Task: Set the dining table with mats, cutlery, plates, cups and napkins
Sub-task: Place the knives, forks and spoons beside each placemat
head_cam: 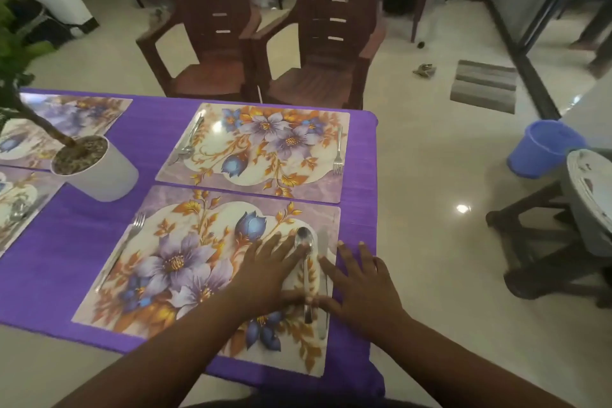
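A floral mat (185, 268) lies nearest me on the purple table (66, 242). A fork (122, 248) rests along its left edge. On its right side lie a spoon (306, 262) and, beside it, a knife (324, 278). My left hand (268, 272) lies flat with fingers spread just left of the spoon, its thumb touching the handle. My right hand (361, 285) is spread flat to the right, its thumb and forefinger at the knife. The far mat (258, 149) has a spoon and knife (188, 142) on its left and a fork (338, 152) on its right.
A white plant pot (99, 172) stands at the table's left-middle, with more mats (66, 113) beyond it. Two brown plastic chairs (212, 30) face the far edge. A stack of plates (589, 182) sits on a dark stool (543, 242) to my right, a blue bucket (543, 149) behind it.
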